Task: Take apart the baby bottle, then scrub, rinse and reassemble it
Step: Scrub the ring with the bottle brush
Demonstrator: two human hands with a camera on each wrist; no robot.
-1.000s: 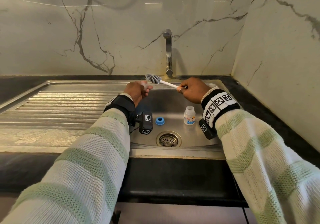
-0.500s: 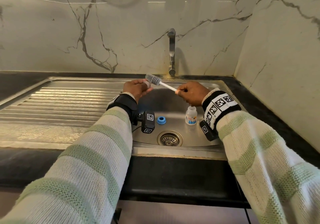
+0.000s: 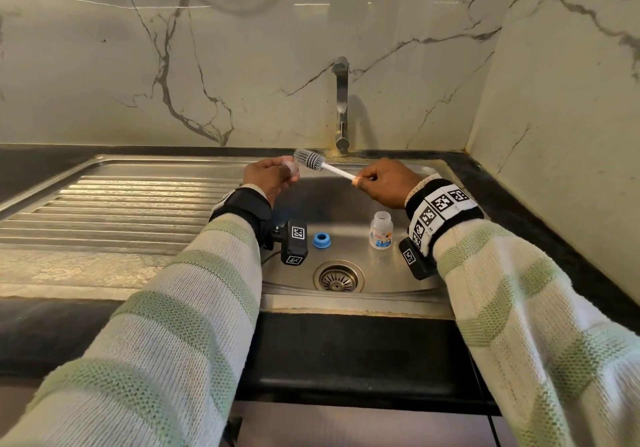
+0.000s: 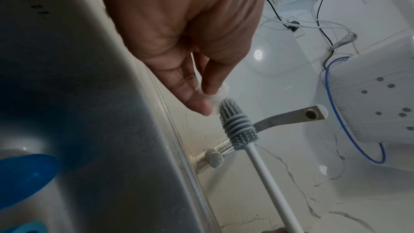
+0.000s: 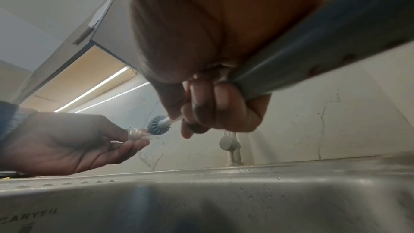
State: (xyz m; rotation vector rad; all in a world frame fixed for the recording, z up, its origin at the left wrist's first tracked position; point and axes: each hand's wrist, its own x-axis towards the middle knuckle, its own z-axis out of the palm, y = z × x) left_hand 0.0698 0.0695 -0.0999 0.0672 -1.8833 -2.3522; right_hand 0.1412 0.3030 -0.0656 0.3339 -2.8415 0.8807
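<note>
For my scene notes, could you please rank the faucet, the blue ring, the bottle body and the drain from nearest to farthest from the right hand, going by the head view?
From the right hand:
1. Bottle body, upright in the basin just below that hand.
2. Blue ring, on the basin floor, toward the left hand's side.
3. Drain and faucet: too close to call; the drain nearer the person, the faucet at the back wall.

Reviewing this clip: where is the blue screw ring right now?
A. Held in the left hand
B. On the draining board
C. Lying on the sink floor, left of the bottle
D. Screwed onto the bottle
C: the blue ring lies loose on the sink floor, apart from the open-necked bottle standing to its right.
</note>
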